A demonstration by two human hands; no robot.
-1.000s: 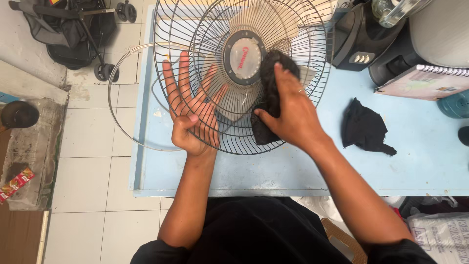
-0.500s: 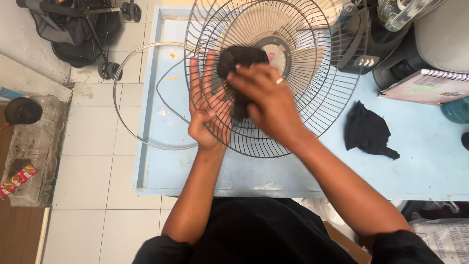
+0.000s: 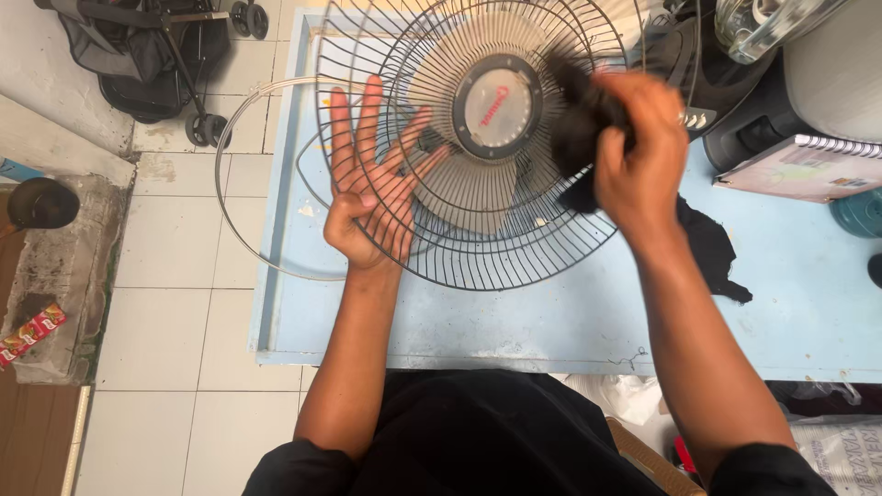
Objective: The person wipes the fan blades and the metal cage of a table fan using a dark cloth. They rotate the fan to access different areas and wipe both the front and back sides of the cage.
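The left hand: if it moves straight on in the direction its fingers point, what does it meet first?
The left hand lies behind the wire fan guard, fingers pointing up and away. Straight on, it would probably meet the guard's outer rim first, though depth is unclear.

L hand [image 3: 367, 197] lay open, palm up, fingers spread, thumb curled in; forearm ran straight up from the torso. R hand [image 3: 634, 152] was fisted shut, blurred, wrist bent; R forearm angled up-left from the lower right.
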